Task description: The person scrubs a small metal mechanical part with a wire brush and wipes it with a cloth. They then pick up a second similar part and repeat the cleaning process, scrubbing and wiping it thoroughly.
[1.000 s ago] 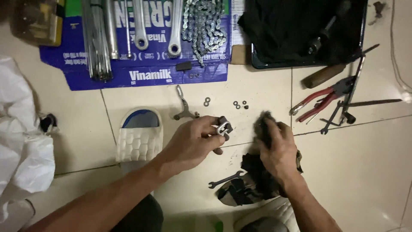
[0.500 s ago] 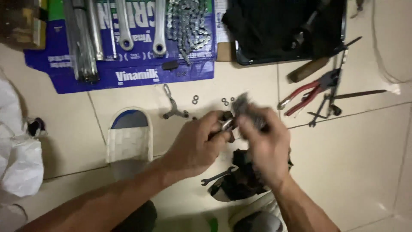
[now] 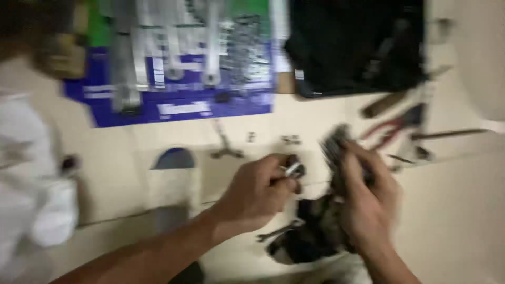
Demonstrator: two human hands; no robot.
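Right now your left hand [image 3: 258, 192] pinches a small metal part [image 3: 292, 169] in closed fingers; your right hand [image 3: 363, 197], at its three o'clock, grips a dark rag [image 3: 334, 150].

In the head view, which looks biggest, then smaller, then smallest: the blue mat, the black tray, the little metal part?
1. Blue mat
2. Black tray, nearly as big; both are cut off at the top, so unsure.
3. Metal part in the left hand
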